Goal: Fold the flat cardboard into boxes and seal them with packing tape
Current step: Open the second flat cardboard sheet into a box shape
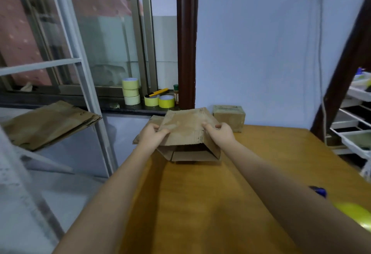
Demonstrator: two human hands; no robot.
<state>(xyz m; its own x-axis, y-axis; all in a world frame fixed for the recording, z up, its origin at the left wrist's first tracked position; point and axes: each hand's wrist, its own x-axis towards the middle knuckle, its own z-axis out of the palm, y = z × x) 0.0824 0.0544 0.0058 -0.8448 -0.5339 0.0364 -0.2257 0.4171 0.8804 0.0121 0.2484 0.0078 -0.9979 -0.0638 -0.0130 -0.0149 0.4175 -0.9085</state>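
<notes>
Blue wall ahead, wooden desk (251, 173) under me, and my left hand (149, 133) and right hand (223, 133) each pinch a side of the half-opened cardboard box (186, 131) near the desk's far edge, so I'd square its corners before folding flaps, nothing visible inside it.

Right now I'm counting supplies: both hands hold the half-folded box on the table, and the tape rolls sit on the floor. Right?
Not quite. Both hands, left hand and right hand, do hold the half-folded box on the table, but the tape rolls sit on the window sill, as the head view shows.
</notes>
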